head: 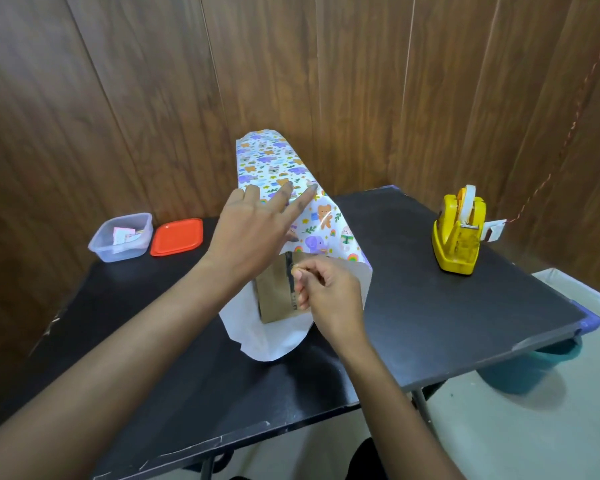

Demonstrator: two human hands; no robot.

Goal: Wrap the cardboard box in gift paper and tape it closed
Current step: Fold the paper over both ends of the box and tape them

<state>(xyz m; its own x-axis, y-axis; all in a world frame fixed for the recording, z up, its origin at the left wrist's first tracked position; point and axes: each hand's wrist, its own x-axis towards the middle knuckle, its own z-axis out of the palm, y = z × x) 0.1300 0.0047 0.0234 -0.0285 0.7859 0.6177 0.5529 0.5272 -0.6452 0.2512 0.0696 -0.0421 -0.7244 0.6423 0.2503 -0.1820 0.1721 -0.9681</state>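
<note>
Right hand at cardboard box end, fingers curled in a pinch, contents unclear. Left hand fingers straight, pressing gift paper onto box top. Bench underneath.

The cardboard box is sitting mid-table on the gift paper, which is also draping over its top. At its ten o'clock a plastic container is standing, its lid lying just beside, at the container's three o'clock. The tape dispenser is standing at the box's two o'clock.
</note>
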